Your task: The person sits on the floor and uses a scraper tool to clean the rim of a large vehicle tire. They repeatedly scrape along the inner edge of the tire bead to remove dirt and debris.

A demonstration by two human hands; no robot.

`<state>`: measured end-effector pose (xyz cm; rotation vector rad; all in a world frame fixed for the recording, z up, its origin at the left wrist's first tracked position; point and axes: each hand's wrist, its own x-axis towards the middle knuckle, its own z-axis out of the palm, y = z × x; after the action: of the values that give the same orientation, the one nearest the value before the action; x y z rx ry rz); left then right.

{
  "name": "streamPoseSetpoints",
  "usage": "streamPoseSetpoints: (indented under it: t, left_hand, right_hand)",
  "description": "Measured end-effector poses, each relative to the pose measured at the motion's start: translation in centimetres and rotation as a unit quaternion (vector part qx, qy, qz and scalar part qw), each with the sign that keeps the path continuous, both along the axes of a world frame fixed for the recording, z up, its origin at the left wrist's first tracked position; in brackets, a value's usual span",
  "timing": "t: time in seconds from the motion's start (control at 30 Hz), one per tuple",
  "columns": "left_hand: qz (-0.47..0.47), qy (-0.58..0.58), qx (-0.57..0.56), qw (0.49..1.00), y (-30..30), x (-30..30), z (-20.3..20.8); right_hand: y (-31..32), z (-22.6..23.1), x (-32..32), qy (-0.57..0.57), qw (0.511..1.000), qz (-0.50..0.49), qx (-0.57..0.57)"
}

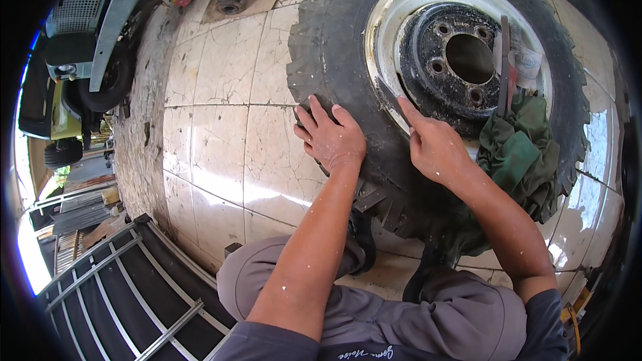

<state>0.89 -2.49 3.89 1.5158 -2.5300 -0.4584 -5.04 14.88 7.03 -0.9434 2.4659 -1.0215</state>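
In front of me a large black tyre (334, 60) lies flat on the floor. It is mounted on a worn whitish rim (386, 27) with a black, chipped centre disc (424, 43). My right hand (436, 150) is closed around a narrow flat blade (390, 99), index finger stretched along it. The blade lies against the rim's near left edge, and its handle is hidden in the hand. My left hand (332, 139) rests on the tyre's left side with fingers apart, holding nothing. Pale flecks dot both forearms.
On the wheel's right side are a crumpled green cloth (515, 150), a clear plastic cup (528, 63) and a dark flat bar (504, 60). Cracked tiles (217, 137) surround the tyre. A metal-framed black panel (144, 287) stands lower left; a vehicle (83, 33) is upper left.
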Motion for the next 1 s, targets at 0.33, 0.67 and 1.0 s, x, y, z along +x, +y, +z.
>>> streamPoseSetpoints:
  t: [0.33, 0.67, 1.0]
  left_hand:
    - [0.002, 0.0, 0.034, 0.999, 0.1, 0.0, 0.6]
    - [0.001, 0.002, 0.038, 0.999, 0.1, -0.1, 0.6]
    - [0.003, 0.0, 0.009, 1.0, 0.0, 0.1, -0.1]
  right_hand:
    - [0.0, 0.8, -0.4, -0.099, 0.995, -0.025, 0.007]
    - [1.9, -2.6, -2.0, -0.108, 0.989, -0.089, -0.052]
    - [1.7, -2.8, -2.3, -0.105, 0.988, -0.099, -0.05]
